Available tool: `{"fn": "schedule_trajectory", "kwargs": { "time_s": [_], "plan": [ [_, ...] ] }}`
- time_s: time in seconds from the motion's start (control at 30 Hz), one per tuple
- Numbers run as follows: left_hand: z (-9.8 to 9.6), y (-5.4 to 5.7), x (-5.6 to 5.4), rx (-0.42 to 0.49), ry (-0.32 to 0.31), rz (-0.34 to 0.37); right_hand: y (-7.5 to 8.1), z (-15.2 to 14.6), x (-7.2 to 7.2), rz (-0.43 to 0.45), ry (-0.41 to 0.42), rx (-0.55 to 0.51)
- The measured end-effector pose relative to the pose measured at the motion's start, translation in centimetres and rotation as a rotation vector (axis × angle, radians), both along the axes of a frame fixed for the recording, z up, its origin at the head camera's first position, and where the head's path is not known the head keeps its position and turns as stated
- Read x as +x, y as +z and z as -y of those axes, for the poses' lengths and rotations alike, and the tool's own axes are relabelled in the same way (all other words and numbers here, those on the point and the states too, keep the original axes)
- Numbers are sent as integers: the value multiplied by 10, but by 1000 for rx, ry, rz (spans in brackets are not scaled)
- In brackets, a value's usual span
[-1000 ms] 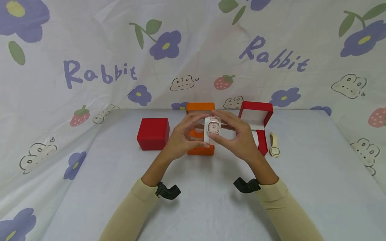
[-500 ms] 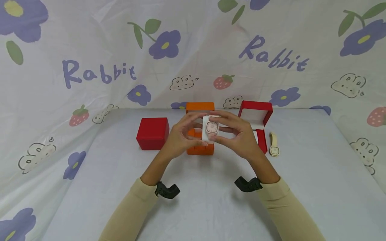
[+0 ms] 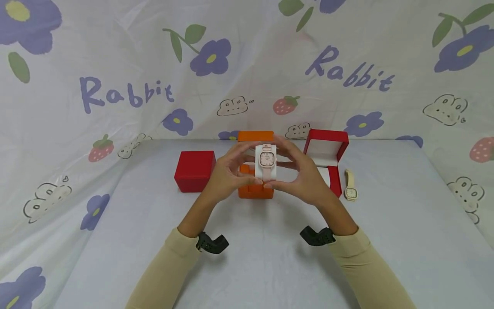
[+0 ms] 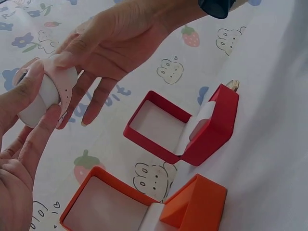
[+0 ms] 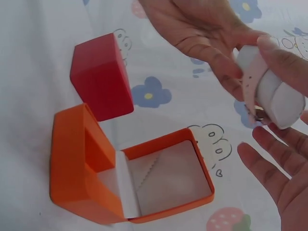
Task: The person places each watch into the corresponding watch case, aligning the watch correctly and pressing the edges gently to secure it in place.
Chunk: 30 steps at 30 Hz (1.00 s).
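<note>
In the head view a pale pink watch (image 3: 267,159) is wrapped round a white watch pillow (image 3: 258,171), held up above the table with its square dial facing the camera. My left hand (image 3: 227,177) grips the pillow from the left, thumb at its lower edge. From the right, my right hand (image 3: 306,178) pinches the same watch and pillow, thumb at the bottom and fingers behind the top. The wrist views show the strap (image 5: 253,79) with its holes running over the pillow. Behind and below the hands stands an open orange watch box (image 3: 255,193), partly covered by them.
A closed red box (image 3: 194,171) stands to the left. An open red box (image 3: 335,184) with a white lining stands right, partly behind my right hand. Beside it a gold-coloured watch (image 3: 350,191) lies on the white tablecloth (image 3: 266,266). A printed cloth (image 3: 254,56) hangs behind.
The watch on its pillow has shifted slightly left and turned to face the camera squarely. My right thumb has slid down off the strap to the lower edge. Boxes and the gold-coloured watch stay put.
</note>
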<state>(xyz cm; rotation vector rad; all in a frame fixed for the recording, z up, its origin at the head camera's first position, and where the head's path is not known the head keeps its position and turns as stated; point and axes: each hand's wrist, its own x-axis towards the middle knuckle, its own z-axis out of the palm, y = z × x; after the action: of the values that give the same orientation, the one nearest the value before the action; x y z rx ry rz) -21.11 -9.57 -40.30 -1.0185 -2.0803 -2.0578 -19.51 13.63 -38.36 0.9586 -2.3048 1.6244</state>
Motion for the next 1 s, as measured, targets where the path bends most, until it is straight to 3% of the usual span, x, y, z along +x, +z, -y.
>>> {"fn": "schedule_trajectory", "kwargs": {
  "time_s": [1.0],
  "plan": [
    [2, 2, -1, -41, -6, -39, 1, 1, 0, -17, 4, 43]
  ]
}}
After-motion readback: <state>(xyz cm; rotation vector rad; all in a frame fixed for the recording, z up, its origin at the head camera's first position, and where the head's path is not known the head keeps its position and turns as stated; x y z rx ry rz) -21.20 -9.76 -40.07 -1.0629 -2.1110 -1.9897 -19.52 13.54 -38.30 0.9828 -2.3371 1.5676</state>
